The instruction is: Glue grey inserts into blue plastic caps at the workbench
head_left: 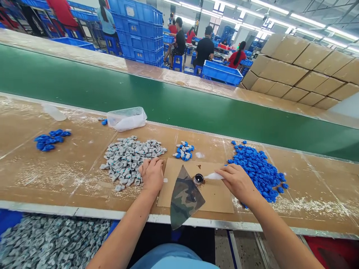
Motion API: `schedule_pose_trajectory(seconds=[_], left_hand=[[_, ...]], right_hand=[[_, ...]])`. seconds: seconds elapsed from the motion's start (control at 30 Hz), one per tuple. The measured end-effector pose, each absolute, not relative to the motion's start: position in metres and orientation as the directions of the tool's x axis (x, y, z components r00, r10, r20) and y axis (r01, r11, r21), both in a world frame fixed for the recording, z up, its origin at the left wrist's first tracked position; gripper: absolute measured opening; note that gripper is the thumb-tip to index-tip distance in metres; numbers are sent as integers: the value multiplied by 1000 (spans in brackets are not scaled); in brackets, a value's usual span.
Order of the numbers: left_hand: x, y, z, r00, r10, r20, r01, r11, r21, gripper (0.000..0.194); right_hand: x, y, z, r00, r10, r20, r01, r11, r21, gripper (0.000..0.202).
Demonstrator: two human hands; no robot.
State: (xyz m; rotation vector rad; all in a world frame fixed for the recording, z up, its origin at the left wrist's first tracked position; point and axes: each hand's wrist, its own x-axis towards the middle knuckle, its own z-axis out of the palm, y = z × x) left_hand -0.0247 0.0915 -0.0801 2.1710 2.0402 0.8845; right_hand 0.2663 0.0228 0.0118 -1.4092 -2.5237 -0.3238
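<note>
My right hand (238, 182) clamped on a white applicator (214, 176), tip beside the dark-filled jar (198, 179), my left hand (153, 173) at grey parts (127, 158), finger closure indeterminable.

Jar (199, 179) on cardboard sheet (220, 198), cloth (183, 200) at its near left

The grey pieces (125, 157) look matt plastic, the camouflage scrap (182, 205) cloth, the sheet (220, 201) cardboard, the green belt (196, 106) smooth.

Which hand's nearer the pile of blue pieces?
Right. The right hand, holding a white tool, is at the near left side of the blue pile; the left hand is across the cardboard sheet, by the gray pieces.
</note>
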Motion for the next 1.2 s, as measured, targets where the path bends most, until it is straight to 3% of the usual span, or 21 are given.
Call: schedule_pose_trajectory(seconds=[0.17, 0.5, 0.93, 1.2], left_hand=[[-24, 89, -74, 18, 940, 341, 911, -156, 381, 22], [-23, 86, -73, 73, 956, 285, 883, -195, 427, 38], [-24, 88, -82, 33, 957, 289, 868, -171, 466, 37], [-25, 87, -76, 26, 961, 275, 879, -153, 451, 33]], right_hand=[[256, 26, 25, -586, 758, 287, 809, 534, 244, 22], [241, 27, 47, -644, 740, 194, 740, 537, 406, 20], [235, 31, 53, -643, 748, 162, 742, 559, 370, 26], [231, 30, 55, -674, 711, 198, 716, 564, 411, 25]])
